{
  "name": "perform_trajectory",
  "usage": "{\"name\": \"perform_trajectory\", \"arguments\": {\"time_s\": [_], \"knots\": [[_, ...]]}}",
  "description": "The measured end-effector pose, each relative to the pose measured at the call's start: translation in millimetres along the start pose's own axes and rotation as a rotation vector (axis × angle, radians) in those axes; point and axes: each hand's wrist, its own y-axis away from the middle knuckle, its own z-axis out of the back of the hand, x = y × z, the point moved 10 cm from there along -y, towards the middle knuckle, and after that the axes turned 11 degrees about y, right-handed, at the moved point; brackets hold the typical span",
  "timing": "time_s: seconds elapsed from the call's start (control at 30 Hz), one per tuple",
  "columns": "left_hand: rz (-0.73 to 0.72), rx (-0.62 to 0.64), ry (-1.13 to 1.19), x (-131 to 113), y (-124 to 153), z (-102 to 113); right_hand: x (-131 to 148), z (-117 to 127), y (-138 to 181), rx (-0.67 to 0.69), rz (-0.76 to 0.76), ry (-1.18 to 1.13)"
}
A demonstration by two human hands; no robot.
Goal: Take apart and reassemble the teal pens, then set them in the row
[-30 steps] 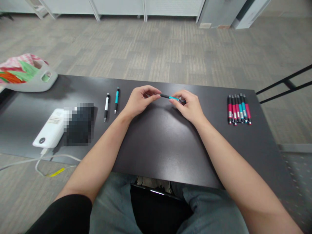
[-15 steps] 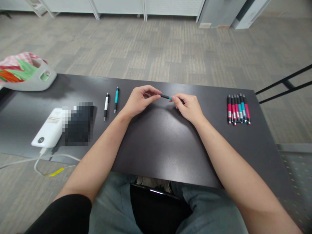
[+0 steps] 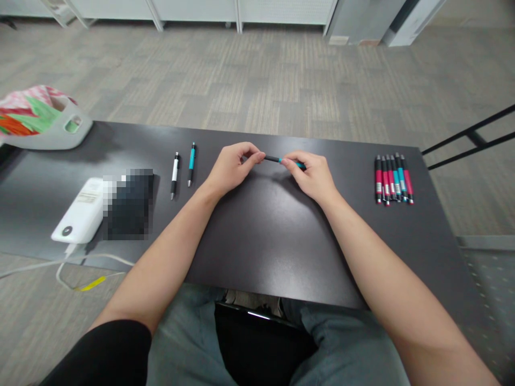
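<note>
A blue and black pen (image 3: 273, 158) lies level between my two hands, just above the table. My left hand (image 3: 235, 165) is closed, thumb and fingers pinching the pen's black end. The blue part is gripped by my right hand (image 3: 310, 171), also closed, and its fingers hide some of the barrel. To the left of my left hand, a white and black pen (image 3: 175, 174) and a second blue pen (image 3: 192, 163) rest side by side. Several pink and blue pens (image 3: 393, 179) sit grouped in a row at the table's right side.
On the left of the dark table (image 3: 265, 241) are a white power bank (image 3: 82, 212) with a cable (image 3: 60, 273) and a blurred-out dark object (image 3: 131, 206). A white basket (image 3: 76, 131) of colourful cloth stands at the far left corner. Black bars (image 3: 475, 136) rise at the right.
The right fingers have shifted slightly on the pen, and more blue shows behind them. The left hand has barely moved and still pinches the black end.
</note>
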Motion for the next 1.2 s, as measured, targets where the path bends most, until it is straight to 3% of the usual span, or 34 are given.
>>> {"name": "perform_trajectory", "arguments": {"time_s": [0.23, 0.47, 1.03, 1.2], "knots": [[-0.073, 0.002, -0.027, -7.5, 1.0, 2.0, -6.4, -3.4, 1.8, 0.064, -0.098, 0.012], [-0.026, -0.006, -0.006, -2.2, -0.2, 1.3, -4.8, 2.7, 0.0, -0.035, -0.047, -0.05], [-0.09, 0.006, -0.089, -12.5, 0.7, -0.2, -1.9, -1.6, -1.9, 0.023, -0.047, -0.048], [-0.039, 0.011, -0.066, -3.1, -1.9, 0.3, -9.0, 10.2, 1.0, -0.085, -0.097, -0.072]]}}
